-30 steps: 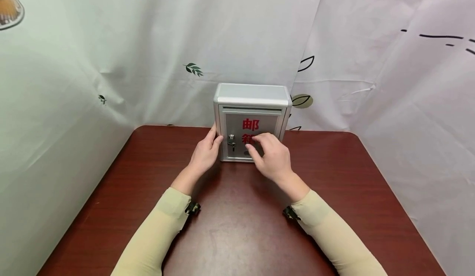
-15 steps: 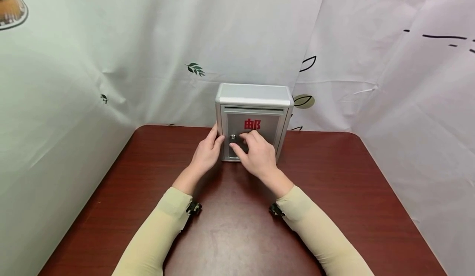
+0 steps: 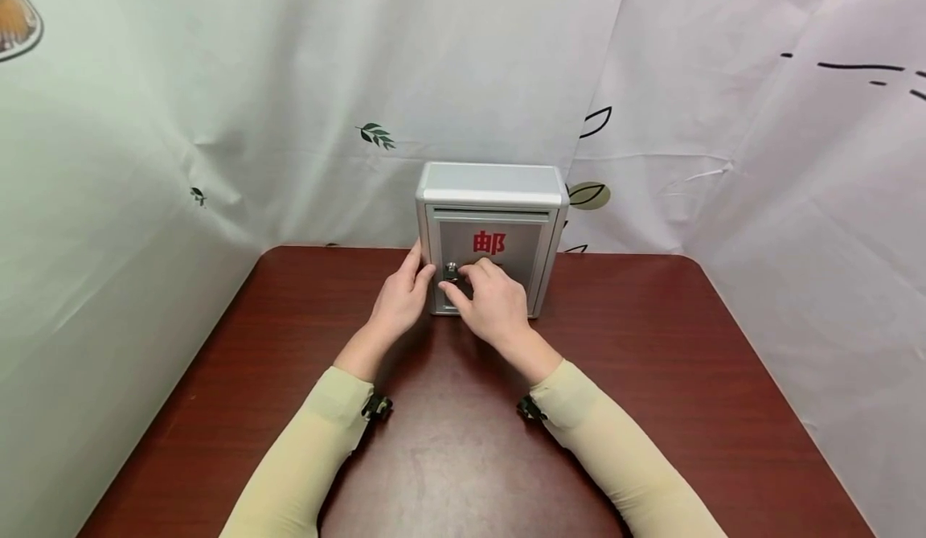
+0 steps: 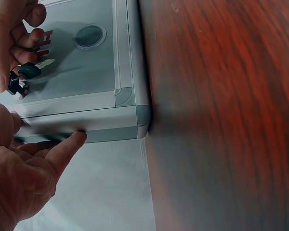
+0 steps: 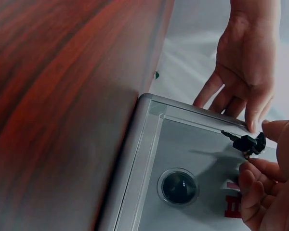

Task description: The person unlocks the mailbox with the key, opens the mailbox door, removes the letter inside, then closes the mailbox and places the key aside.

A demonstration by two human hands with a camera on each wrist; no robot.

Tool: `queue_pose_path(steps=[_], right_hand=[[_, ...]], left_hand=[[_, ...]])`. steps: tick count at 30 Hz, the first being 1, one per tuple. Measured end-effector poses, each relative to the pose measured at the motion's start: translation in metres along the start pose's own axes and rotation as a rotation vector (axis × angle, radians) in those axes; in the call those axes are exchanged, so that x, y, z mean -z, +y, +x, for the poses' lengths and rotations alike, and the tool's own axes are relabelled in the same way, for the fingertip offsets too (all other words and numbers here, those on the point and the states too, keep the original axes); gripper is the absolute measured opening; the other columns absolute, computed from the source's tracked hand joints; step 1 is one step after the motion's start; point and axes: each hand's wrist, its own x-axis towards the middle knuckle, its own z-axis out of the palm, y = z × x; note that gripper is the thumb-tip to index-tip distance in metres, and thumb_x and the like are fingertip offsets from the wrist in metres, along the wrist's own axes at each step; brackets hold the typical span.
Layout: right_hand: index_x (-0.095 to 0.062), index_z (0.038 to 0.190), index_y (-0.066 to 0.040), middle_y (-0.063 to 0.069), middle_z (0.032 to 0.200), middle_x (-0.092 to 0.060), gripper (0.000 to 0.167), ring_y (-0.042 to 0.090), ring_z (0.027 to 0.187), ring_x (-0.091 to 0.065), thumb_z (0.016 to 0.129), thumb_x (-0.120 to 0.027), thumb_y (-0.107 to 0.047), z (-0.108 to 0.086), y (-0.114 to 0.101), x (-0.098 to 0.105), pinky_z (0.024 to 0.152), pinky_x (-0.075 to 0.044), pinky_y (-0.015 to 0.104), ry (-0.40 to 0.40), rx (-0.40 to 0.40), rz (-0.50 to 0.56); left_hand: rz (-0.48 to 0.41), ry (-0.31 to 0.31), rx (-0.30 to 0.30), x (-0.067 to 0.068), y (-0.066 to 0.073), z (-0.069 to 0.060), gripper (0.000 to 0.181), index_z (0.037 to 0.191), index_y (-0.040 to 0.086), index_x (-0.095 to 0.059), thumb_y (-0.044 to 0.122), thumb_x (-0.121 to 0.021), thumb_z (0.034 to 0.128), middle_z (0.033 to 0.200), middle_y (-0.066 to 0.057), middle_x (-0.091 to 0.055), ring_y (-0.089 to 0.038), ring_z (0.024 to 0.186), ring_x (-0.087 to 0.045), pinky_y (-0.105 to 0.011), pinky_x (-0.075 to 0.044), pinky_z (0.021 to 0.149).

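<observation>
- Nearest, two pale sleeves reach in, the left sleeve (image 3: pixel 289 457) and the right sleeve (image 3: pixel 629 449), each with a dark wrist device (image 3: pixel 531 409) at its cuff.
- The dark red wooden tabletop (image 3: pixel 448 441) spreads beneath the arms and runs back to a rounded far edge.
- The right hand (image 3: pixel 495 301) is in front of the box door, its fingers bent and thumb set apart from them, around the keys; whether it grips them I cannot tell.
- It covers the lower part of the door in the head view and stands between that camera and most of the keys.
- The black-headed keys (image 5: pixel 245 143) are at the lock (image 3: pixel 452 268) on the left of the door, one blade loose.
- The left hand (image 3: pixel 398 301) rests uncurled against the box's left side, thumb at the front edge, hiding part of that side.
- The silver box (image 3: pixel 494 180) stands upright near the tabletop's far edge, right of centre, with a slot (image 3: pixel 492 213) above a red character (image 3: pixel 489 242).
- A round dark disc (image 5: pixel 178 186) low on the door shows only in the wrist views.
- Farthest, a creased white backdrop (image 3: pixel 492 55) with leaf prints (image 3: pixel 376 136) rises close behind the box.
</observation>
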Motion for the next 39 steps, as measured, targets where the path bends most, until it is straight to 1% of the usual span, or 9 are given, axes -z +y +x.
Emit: queue_pose_path(steps=[3, 4, 11, 18, 28, 39], right_hand=[[-0.081, 0.106, -0.007, 0.005, 0.098, -0.074, 0.037, 0.026, 0.088, -0.076, 0.099, -0.086, -0.043, 0.000, 0.000, -0.002, 0.064, -0.064, 0.045, 0.002, 0.011, -0.008], [-0.081, 0.106, -0.007, 0.005, 0.098, -0.075, 0.037, 0.027, 0.088, -0.076, 0.100, -0.085, -0.043, 0.000, -0.001, -0.003, 0.064, -0.064, 0.045, 0.006, 0.015, -0.010], [-0.082, 0.106, -0.007, 0.004, 0.098, -0.075, 0.036, 0.026, 0.089, -0.077, 0.100, -0.085, -0.043, -0.001, -0.001, -0.004, 0.065, -0.064, 0.045, 0.018, 0.015, -0.023], [-0.082, 0.105, -0.006, 0.005, 0.097, -0.075, 0.036, 0.027, 0.088, -0.077, 0.100, -0.085, -0.042, -0.001, -0.002, -0.006, 0.065, -0.064, 0.046, 0.036, 0.021, -0.021], [-0.082, 0.107, -0.006, 0.006, 0.098, -0.076, 0.033, 0.026, 0.087, -0.078, 0.103, -0.082, -0.039, -0.001, -0.003, -0.007, 0.066, -0.064, 0.045, 0.023, 0.014, -0.023], [-0.082, 0.107, -0.005, 0.007, 0.097, -0.076, 0.030, 0.027, 0.085, -0.078, 0.102, -0.083, -0.035, -0.002, -0.007, -0.007, 0.063, -0.064, 0.044, 0.050, 0.000, -0.004]], left_hand=[[0.000, -0.002, 0.004, 0.001, 0.000, 0.000, 0.066, 0.179, 0.023, -0.028, 0.045, -0.047, 0.1202, 0.163, -0.021, -0.056, -0.048, 0.142, -0.060, -0.065, -0.049, 0.115], [0.018, -0.009, 0.022, 0.004, 0.012, -0.005, 0.065, 0.179, 0.020, -0.029, 0.039, -0.049, 0.1204, 0.162, -0.023, -0.056, -0.051, 0.141, -0.060, -0.068, -0.047, 0.114], [0.038, -0.021, 0.043, 0.004, 0.014, -0.005, 0.064, 0.179, 0.017, -0.028, 0.035, -0.050, 0.1208, 0.165, -0.021, -0.054, -0.048, 0.142, -0.060, -0.065, -0.048, 0.116], [0.042, -0.011, 0.035, 0.004, 0.015, -0.005, 0.065, 0.178, 0.014, -0.029, 0.032, -0.052, 0.1199, 0.164, -0.022, -0.054, -0.049, 0.141, -0.060, -0.065, -0.048, 0.115], [0.041, -0.019, 0.038, 0.004, 0.016, -0.005, 0.064, 0.178, 0.015, -0.028, 0.033, -0.050, 0.1206, 0.163, -0.023, -0.055, -0.049, 0.141, -0.060, -0.066, -0.048, 0.115], [0.028, -0.020, 0.027, 0.005, 0.014, -0.005, 0.063, 0.179, 0.019, -0.029, 0.036, -0.048, 0.1210, 0.162, -0.021, -0.057, -0.047, 0.142, -0.061, -0.066, -0.049, 0.114]])
